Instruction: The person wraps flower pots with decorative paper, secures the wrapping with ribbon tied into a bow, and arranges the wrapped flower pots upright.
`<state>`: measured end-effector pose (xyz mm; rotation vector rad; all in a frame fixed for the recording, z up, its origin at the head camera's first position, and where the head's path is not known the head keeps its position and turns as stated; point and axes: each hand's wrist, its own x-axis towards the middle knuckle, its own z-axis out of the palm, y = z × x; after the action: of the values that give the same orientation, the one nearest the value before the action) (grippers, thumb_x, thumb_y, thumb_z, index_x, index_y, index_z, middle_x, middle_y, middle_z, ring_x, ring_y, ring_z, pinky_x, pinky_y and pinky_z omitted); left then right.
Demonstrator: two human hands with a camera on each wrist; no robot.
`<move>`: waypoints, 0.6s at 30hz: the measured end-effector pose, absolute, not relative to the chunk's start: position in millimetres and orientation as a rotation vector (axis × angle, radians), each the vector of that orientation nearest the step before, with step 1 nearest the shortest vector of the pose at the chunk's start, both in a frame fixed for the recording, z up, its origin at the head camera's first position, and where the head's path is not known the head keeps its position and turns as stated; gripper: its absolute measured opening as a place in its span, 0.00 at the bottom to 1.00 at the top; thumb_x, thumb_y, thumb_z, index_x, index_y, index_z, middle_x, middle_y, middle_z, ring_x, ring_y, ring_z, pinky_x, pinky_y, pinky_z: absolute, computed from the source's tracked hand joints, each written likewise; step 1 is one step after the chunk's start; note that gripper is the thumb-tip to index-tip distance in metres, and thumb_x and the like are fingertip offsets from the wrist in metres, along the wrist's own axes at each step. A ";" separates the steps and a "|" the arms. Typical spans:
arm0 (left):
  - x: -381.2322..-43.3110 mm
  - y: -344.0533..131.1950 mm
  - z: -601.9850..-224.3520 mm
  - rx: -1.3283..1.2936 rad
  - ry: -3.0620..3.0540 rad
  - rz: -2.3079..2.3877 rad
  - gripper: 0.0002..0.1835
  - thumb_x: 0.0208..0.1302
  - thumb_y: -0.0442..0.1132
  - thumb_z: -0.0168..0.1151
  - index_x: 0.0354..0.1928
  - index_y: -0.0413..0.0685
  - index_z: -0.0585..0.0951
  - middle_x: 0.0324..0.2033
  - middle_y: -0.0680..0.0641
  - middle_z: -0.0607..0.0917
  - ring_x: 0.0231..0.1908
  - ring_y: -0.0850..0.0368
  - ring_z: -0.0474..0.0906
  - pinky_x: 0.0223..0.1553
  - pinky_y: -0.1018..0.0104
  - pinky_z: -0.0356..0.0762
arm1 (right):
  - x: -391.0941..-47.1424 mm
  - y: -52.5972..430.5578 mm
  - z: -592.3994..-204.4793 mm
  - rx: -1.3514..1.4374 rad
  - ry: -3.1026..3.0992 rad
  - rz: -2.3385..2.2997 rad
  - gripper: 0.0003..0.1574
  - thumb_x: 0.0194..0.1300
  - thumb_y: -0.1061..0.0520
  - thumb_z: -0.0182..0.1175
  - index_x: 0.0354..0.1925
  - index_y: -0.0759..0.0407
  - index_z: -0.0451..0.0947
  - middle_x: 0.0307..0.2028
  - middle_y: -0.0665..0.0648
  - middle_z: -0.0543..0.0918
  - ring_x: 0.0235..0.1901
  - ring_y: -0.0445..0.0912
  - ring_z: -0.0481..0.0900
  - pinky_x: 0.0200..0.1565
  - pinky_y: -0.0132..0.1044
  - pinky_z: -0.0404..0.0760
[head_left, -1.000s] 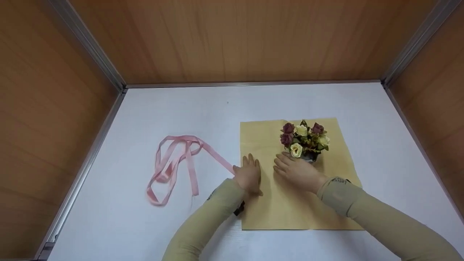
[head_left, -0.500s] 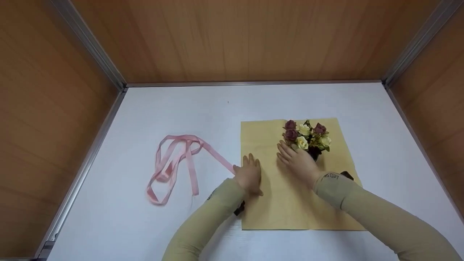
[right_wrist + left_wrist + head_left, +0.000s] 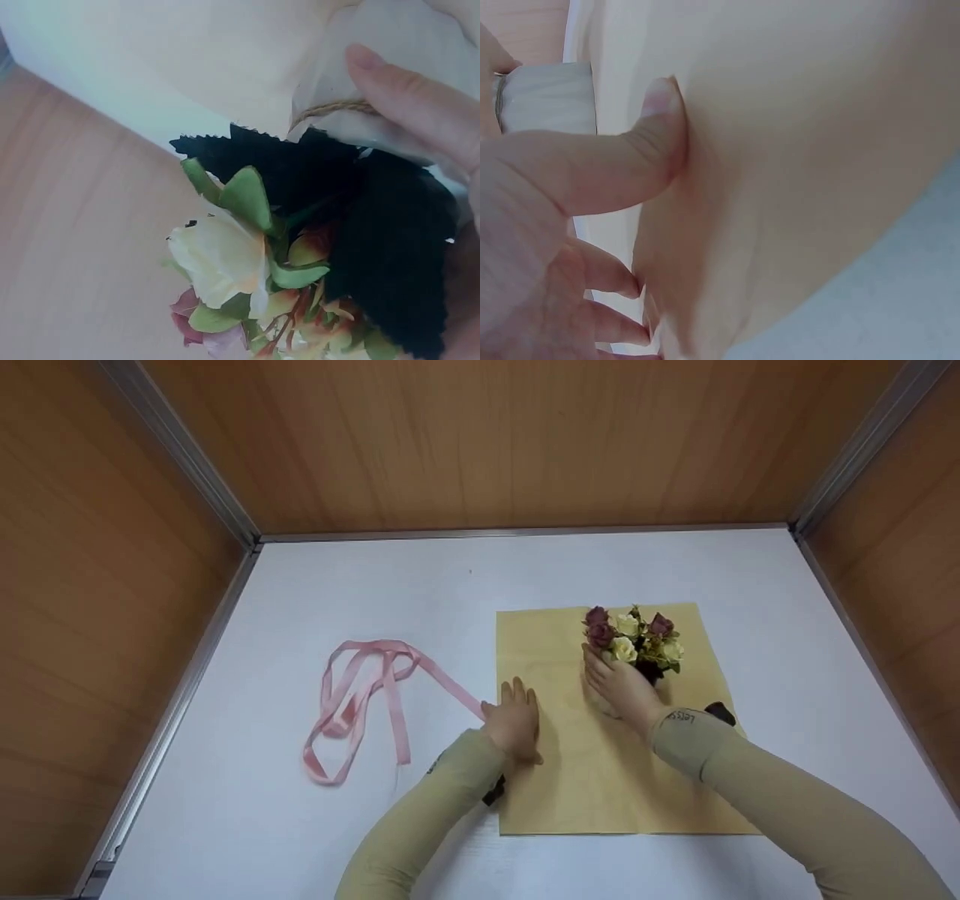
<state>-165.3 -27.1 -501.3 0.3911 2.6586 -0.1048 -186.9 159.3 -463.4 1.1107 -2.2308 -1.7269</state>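
In the head view my right hand (image 3: 622, 690) grips a pale flowerpot (image 3: 602, 703) near the middle of a tan sheet of paper (image 3: 570, 787). Maroon and cream artificial roses (image 3: 624, 649) with dark leaves stick out of it. The right wrist view shows the thumb across the pot (image 3: 420, 45), which has twine (image 3: 334, 109) round its neck. The pot looks tilted; whether it touches the paper, I cannot tell. My left hand (image 3: 514, 724) rests on the paper's left edge, fingers spread. In the left wrist view its thumb (image 3: 660, 127) lies over the paper.
A pink ribbon (image 3: 364, 697) lies in loose loops to the left, and one end runs to my left hand. Wooden panels (image 3: 480, 442) enclose the white table (image 3: 375, 577) at the back and both sides.
The right hand has turned and shifted slightly away from me, tilting the pot so its pale lower end now shows beside the hand. The left hand, paper and ribbon stay put.
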 end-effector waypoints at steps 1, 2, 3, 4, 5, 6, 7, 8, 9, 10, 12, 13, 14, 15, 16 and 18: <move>-165.4 -27.0 -501.5 0.393 2.659 -0.115 0.61 0.43 0.65 0.70 0.73 0.44 0.51 0.73 0.38 0.48 0.72 0.42 0.47 0.59 0.38 0.65 | -186.2 159.3 -464.0 1.103 -2.214 -1.739 0.39 0.68 0.32 0.42 0.71 0.45 0.56 0.71 0.50 0.58 0.72 0.47 0.50 0.70 0.35 0.53; -165.7 -27.2 -501.7 0.395 2.658 -0.122 0.61 0.43 0.66 0.70 0.73 0.44 0.51 0.73 0.38 0.48 0.72 0.42 0.48 0.59 0.39 0.66 | -185.8 158.9 -464.5 1.094 -2.199 -1.747 0.39 0.68 0.33 0.42 0.71 0.46 0.56 0.71 0.50 0.58 0.73 0.46 0.50 0.70 0.34 0.52; -166.1 -27.4 -501.9 0.395 2.658 -0.124 0.61 0.43 0.66 0.70 0.73 0.44 0.51 0.73 0.39 0.48 0.72 0.42 0.48 0.59 0.39 0.66 | -185.5 158.6 -465.4 1.089 -2.188 -1.747 0.38 0.68 0.33 0.43 0.71 0.46 0.57 0.71 0.49 0.58 0.73 0.45 0.50 0.70 0.33 0.51; -166.5 -27.7 -501.9 0.395 2.658 -0.131 0.61 0.43 0.66 0.70 0.74 0.45 0.51 0.73 0.39 0.49 0.72 0.43 0.48 0.58 0.40 0.67 | -185.2 158.3 -466.4 1.085 -2.186 -1.741 0.38 0.68 0.33 0.43 0.70 0.46 0.58 0.71 0.49 0.59 0.72 0.44 0.50 0.70 0.33 0.49; -166.6 -27.9 -501.5 0.394 2.657 -0.122 0.61 0.43 0.66 0.70 0.73 0.45 0.51 0.73 0.39 0.49 0.72 0.43 0.48 0.58 0.40 0.67 | -185.0 157.8 -467.3 1.076 -2.189 -1.732 0.38 0.68 0.32 0.43 0.70 0.46 0.58 0.71 0.48 0.59 0.72 0.43 0.50 0.70 0.32 0.48; -166.7 -28.2 -501.0 0.395 2.653 -0.117 0.61 0.44 0.66 0.70 0.74 0.44 0.51 0.73 0.39 0.48 0.72 0.42 0.48 0.58 0.40 0.66 | -184.8 157.6 -468.3 1.072 -2.191 -1.724 0.38 0.68 0.32 0.42 0.70 0.46 0.59 0.71 0.48 0.59 0.72 0.43 0.50 0.70 0.31 0.48; -166.9 -28.5 -500.4 0.395 2.646 -0.116 0.61 0.44 0.66 0.70 0.74 0.44 0.51 0.73 0.39 0.48 0.72 0.42 0.47 0.59 0.40 0.66 | -184.7 157.3 -469.2 1.070 -2.197 -1.714 0.39 0.68 0.31 0.42 0.70 0.46 0.59 0.70 0.47 0.60 0.72 0.42 0.51 0.70 0.31 0.48; -167.0 -28.7 -499.8 0.393 2.639 -0.112 0.61 0.44 0.66 0.69 0.74 0.45 0.51 0.73 0.39 0.48 0.72 0.43 0.47 0.59 0.40 0.66 | -184.7 157.0 -469.9 1.073 -2.195 -1.710 0.38 0.68 0.32 0.42 0.69 0.46 0.60 0.70 0.47 0.61 0.71 0.42 0.52 0.70 0.31 0.49; -166.8 -28.9 -498.7 0.392 2.632 -0.104 0.61 0.45 0.66 0.69 0.74 0.45 0.51 0.73 0.39 0.48 0.72 0.42 0.47 0.60 0.40 0.65 | -184.5 156.9 -470.5 1.079 -2.199 -1.700 0.36 0.69 0.34 0.44 0.68 0.46 0.61 0.69 0.47 0.62 0.71 0.42 0.54 0.69 0.30 0.52; -166.7 -29.1 -497.5 0.392 2.624 -0.095 0.60 0.45 0.66 0.69 0.74 0.44 0.51 0.73 0.39 0.48 0.72 0.42 0.46 0.61 0.40 0.63 | -184.5 156.8 -470.9 1.086 -2.196 -1.701 0.34 0.69 0.36 0.45 0.68 0.46 0.61 0.69 0.47 0.63 0.70 0.42 0.55 0.68 0.30 0.54; -166.8 -28.8 -495.2 0.397 2.615 -0.051 0.60 0.46 0.67 0.68 0.73 0.44 0.51 0.73 0.38 0.48 0.73 0.42 0.45 0.64 0.40 0.59 | -184.6 156.6 -471.7 1.106 -2.184 -1.701 0.30 0.70 0.42 0.48 0.67 0.46 0.63 0.67 0.47 0.66 0.69 0.43 0.58 0.61 0.27 0.65; -167.1 -28.0 -494.2 0.401 2.615 -0.018 0.59 0.47 0.67 0.67 0.73 0.43 0.51 0.73 0.38 0.48 0.73 0.42 0.44 0.65 0.40 0.57 | -184.8 156.8 -472.1 1.115 -2.183 -1.688 0.29 0.70 0.43 0.49 0.66 0.47 0.65 0.66 0.48 0.68 0.68 0.43 0.61 0.58 0.27 0.68; -167.6 -26.7 -493.5 0.408 2.624 0.025 0.59 0.48 0.67 0.66 0.73 0.43 0.52 0.73 0.37 0.49 0.73 0.41 0.44 0.66 0.40 0.55 | -185.1 156.8 -472.1 1.128 -2.175 -1.685 0.27 0.70 0.45 0.50 0.65 0.48 0.67 0.64 0.49 0.69 0.66 0.43 0.63 0.54 0.26 0.72; -168.3 -24.6 -493.1 0.419 2.639 0.073 0.58 0.49 0.67 0.66 0.73 0.42 0.52 0.73 0.37 0.50 0.72 0.41 0.44 0.66 0.40 0.53 | -185.4 156.8 -471.8 1.135 -2.176 -1.676 0.27 0.70 0.44 0.49 0.64 0.49 0.68 0.63 0.49 0.71 0.65 0.43 0.65 0.50 0.24 0.74; -169.4 -21.7 -493.5 0.432 2.660 0.123 0.57 0.50 0.67 0.65 0.73 0.41 0.53 0.72 0.37 0.51 0.72 0.40 0.44 0.67 0.40 0.51 | -186.0 156.7 -471.4 1.140 -2.174 -1.675 0.28 0.69 0.42 0.49 0.63 0.49 0.69 0.62 0.50 0.72 0.64 0.44 0.66 0.49 0.25 0.75; -172.0 -13.5 -496.5 0.465 2.705 0.215 0.54 0.53 0.65 0.63 0.72 0.39 0.54 0.72 0.37 0.54 0.72 0.39 0.46 0.67 0.40 0.51 | -187.4 156.2 -470.4 1.154 -2.197 -1.657 0.30 0.69 0.38 0.47 0.61 0.50 0.72 0.61 0.51 0.74 0.62 0.44 0.68 0.49 0.25 0.76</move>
<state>-172.0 -13.5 -496.5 0.4646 2.7054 0.2149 -187.4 156.2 -470.4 1.1538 -2.1973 -1.6566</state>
